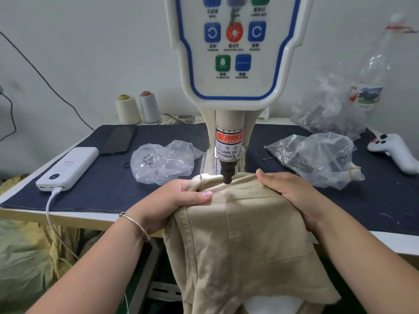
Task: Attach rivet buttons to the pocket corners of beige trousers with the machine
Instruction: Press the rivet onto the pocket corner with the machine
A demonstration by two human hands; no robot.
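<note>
Beige trousers (240, 241) hang over the table's front edge, their waistband pushed under the rivet machine (233, 64). The machine's dark punch (227, 175) presses down on the cloth just above the top left corner of a back pocket (254, 223). My left hand (179, 200) grips a bunched fold of the waistband to the left of the punch, thumb on top. My right hand (292, 196) holds the cloth on the right, thumb up near the punch, fingers curled under the fabric.
A dark blue mat (108, 182) covers the table. On it lie a clear bag of rivets (161, 163), more plastic bags (317, 157), a white power bank (68, 168) with cable, a phone (119, 139), a white controller (394, 150) and two thread cones (137, 107).
</note>
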